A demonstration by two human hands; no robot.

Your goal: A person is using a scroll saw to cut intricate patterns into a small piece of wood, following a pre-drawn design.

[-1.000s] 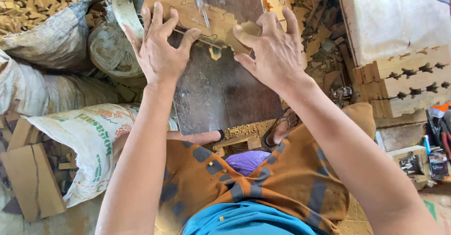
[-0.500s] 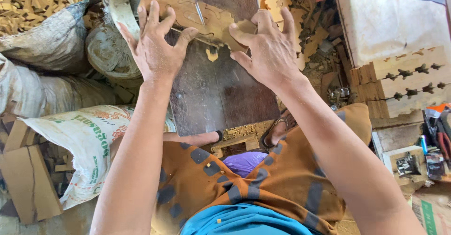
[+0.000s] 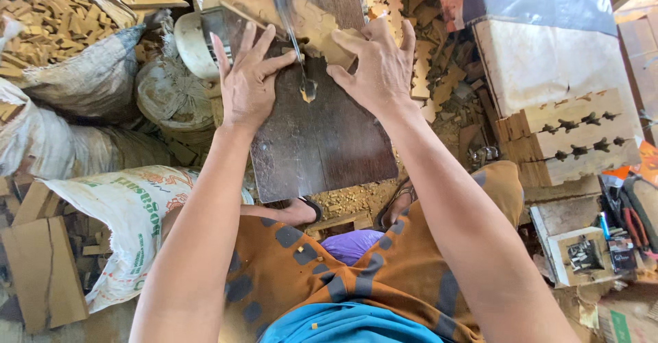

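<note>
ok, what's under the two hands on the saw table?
A flat, pale wooden piece lies under the left hand and right hand, on the dark table. The blade runs between them. Palms hide its near edge.

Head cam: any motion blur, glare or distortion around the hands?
Head view: the saw blade is smeared by motion blur; the left hand and right hand on the wooden piece are sharp. Soft, even daylight, no glare. Wide-angle stretch enlarges the forearms at the bottom edge.

Bare forearms, orange grey-patterned wrap — turquoise waistband
</note>
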